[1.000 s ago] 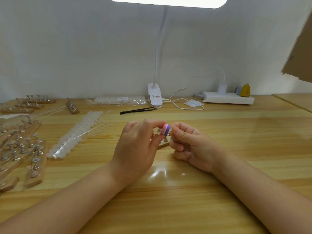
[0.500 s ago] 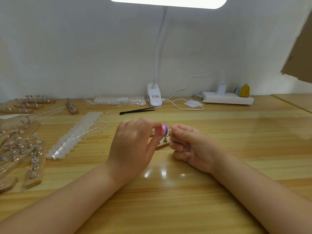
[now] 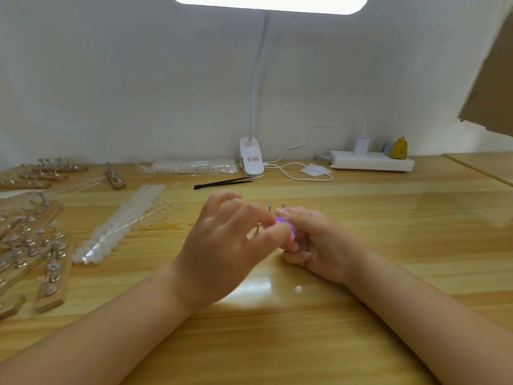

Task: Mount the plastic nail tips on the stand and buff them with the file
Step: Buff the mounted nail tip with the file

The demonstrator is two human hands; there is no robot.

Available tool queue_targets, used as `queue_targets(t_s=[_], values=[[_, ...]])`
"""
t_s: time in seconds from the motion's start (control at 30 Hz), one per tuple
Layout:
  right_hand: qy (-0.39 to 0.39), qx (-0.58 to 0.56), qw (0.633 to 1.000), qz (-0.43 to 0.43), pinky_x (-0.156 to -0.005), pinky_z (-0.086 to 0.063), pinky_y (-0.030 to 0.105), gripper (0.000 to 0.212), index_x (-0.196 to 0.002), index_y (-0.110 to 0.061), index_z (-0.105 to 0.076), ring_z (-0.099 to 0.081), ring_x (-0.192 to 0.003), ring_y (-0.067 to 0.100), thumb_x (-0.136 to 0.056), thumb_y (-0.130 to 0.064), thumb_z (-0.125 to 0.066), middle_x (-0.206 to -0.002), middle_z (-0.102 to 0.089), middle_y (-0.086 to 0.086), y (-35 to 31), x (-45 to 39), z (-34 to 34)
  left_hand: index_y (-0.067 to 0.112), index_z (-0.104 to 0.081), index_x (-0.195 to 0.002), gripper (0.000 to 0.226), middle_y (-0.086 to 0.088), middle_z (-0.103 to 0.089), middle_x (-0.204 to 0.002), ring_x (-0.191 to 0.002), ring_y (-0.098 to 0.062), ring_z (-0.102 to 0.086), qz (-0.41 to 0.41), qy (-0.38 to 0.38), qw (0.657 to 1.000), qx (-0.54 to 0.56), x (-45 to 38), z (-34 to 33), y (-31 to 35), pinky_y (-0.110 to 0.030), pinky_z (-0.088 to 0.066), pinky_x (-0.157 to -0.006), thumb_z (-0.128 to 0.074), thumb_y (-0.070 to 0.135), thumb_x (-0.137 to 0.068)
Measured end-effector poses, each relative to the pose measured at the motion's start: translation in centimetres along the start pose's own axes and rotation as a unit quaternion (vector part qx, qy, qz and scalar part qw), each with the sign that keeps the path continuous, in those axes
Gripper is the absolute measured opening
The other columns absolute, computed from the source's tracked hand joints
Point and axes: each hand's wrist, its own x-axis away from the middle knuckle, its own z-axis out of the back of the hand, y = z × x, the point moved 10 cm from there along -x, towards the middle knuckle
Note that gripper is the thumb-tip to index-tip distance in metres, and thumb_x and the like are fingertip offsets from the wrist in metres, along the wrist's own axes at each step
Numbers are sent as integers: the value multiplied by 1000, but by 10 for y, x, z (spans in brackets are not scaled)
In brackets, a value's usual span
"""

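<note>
the left hand (image 3: 222, 245) and right hand (image 3: 313, 243) meet over the wooden table (image 3: 388, 218), both pinching the small purple file (image 3: 287, 227), and they hide most of the stand (image 3: 270, 208), whose metal pegs poke up just behind the fingers. strips of clear nail tips (image 3: 122, 226) lie to the left beside spare wooden stands (image 3: 33, 245); black tweezers (image 3: 222, 182), a clip lamp (image 3: 251, 159) and a white power strip (image 3: 372, 160) sit near the white wall (image 3: 138, 79).

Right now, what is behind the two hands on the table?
Behind the left hand and right hand, metal pegs of a stand stick up; its base is covered.
</note>
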Motion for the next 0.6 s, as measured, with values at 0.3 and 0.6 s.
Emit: queue_targets(t_s=[0.3, 0.6], values=[[-14, -14, 1000, -2, -40, -17, 17, 15, -75, -15, -55, -37, -51, 5, -88, -24, -57, -61, -35, -5, 1, 0, 1, 23, -61, -101, 27, -3, -66, -80, -70, -22, -62, 27, -11, 999, -26, 2, 1, -14, -51, -47, -88, -74, 8, -83], [-16, -19, 1000, 2, -40, -19, 16, 15, -76, -16, -54, -37, -53, 6, -88, -25, -57, -61, -33, -6, 0, 0, 2, 23, -62, -99, 32, -5, -66, -79, -67, -24, -62, 36, -6, 997, -62, 5, 2, -22, -49, -49, -84, -76, 3, -79]])
